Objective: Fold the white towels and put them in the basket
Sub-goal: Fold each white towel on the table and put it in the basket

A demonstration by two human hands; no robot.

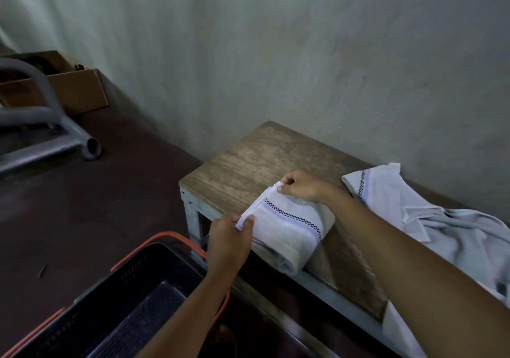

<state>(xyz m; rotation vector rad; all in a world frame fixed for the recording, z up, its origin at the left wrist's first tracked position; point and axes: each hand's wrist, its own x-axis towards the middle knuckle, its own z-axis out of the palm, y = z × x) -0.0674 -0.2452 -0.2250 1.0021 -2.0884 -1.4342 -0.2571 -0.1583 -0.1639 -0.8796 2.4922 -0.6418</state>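
A folded white towel [287, 229] with a checkered and lilac stripe is positioned on the wooden table [248, 161], its near end overhanging the front edge. Its left edge is pinched at the near corner by the left hand [229, 240] and at the far corner by the right hand [299, 185], fingers closed on the fabric. Unfolded towels [430, 214] are heaped at the right. The dark basket [116, 297] is located below left.

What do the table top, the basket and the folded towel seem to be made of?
Table top: likely wood or wood-look laminate, matte, grain visible. Basket: probably dark plastic, perforated walls, orange rim. Folded towel: woven cotton-like cloth, soft creases, checkered stripe.
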